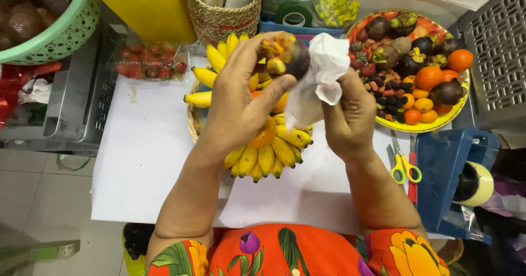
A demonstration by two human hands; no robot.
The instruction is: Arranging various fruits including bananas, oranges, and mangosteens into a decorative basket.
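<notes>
My left hand (241,101) holds a dark purple mangosteen (287,56) by its stem end, raised above a basket of small yellow bananas (268,153). My right hand (348,114) grips a white tissue (320,76) pressed against the right side of the mangosteen. Both hands hover over the white table (142,161).
A round tray (424,125) of mangosteens, oranges and berries sits at the right. Yellow-handled scissors (404,164) and a blue tape dispenser (455,183) lie to the right. A clear box of strawberries (150,62), a woven basket (222,13) and a green basket (66,35) stand behind.
</notes>
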